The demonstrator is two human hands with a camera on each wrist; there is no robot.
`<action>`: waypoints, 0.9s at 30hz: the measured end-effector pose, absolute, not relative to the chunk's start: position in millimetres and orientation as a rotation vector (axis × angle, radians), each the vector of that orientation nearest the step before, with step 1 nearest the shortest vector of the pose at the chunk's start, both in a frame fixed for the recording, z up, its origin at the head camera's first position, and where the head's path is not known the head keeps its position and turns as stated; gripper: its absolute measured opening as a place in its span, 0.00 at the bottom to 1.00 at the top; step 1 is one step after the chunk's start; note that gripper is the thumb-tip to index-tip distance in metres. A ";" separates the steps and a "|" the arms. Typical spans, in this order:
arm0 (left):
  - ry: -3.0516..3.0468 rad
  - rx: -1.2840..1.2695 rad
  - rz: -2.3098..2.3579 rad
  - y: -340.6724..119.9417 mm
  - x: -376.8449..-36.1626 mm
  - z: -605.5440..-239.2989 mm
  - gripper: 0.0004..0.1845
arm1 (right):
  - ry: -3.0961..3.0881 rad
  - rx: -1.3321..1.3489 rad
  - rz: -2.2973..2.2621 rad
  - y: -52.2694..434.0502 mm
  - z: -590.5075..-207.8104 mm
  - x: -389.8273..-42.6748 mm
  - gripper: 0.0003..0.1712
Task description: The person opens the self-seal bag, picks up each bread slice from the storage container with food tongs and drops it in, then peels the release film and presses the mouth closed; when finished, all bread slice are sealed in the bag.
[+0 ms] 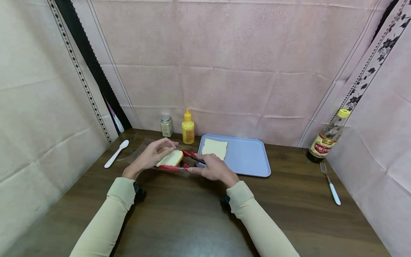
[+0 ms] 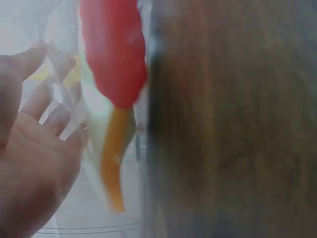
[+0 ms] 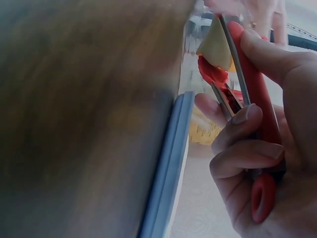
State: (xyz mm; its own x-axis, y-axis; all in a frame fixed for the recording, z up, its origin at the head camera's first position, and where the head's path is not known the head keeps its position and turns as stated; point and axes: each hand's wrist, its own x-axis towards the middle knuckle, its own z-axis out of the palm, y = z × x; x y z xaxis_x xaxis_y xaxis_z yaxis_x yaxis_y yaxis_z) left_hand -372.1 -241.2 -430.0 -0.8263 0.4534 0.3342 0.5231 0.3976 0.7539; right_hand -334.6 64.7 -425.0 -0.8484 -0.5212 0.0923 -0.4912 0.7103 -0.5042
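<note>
My right hand (image 1: pixel 216 168) grips a pair of red and black tongs (image 3: pixel 255 89), fingers curled round the handle. Between the tongs' red heads lies a slice of bread (image 1: pixel 171 159) with an orange-brown crust, inside or against a clear plastic bag (image 2: pixel 64 94). My left hand (image 1: pixel 154 155) is over the bread's left side. In the left wrist view its relaxed, spread fingers show through the film, while the thumb stays on the near side. Another pale bread slice (image 1: pixel 216 147) rests on the blue tray (image 1: pixel 248 157), just beyond my right hand.
Behind the hands stand a shaker jar (image 1: pixel 166 126) and a yellow squeeze bottle (image 1: pixel 188 130). A white spoon (image 1: pixel 116 154) lies at the left. On the right are a yellow-capped sauce bottle (image 1: pixel 325 139) and a fork (image 1: pixel 330 185). Cloth hangs round the table (image 1: pixel 179 217).
</note>
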 end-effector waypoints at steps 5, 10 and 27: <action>-2.518 -0.885 -1.493 -240.9 -371.2 -425.6 0.09 | 2.855 -0.825 -0.807 59.5 -424.8 -337.6 0.46; -2.513 -0.887 -1.518 -241.9 -370.2 -422.5 0.10 | 2.838 -0.819 -0.810 53.9 -425.4 -341.0 0.48; -2.539 -0.915 -1.472 -227.9 -365.7 -422.6 0.11 | 2.816 -0.857 -0.877 41.8 -422.4 -342.3 0.48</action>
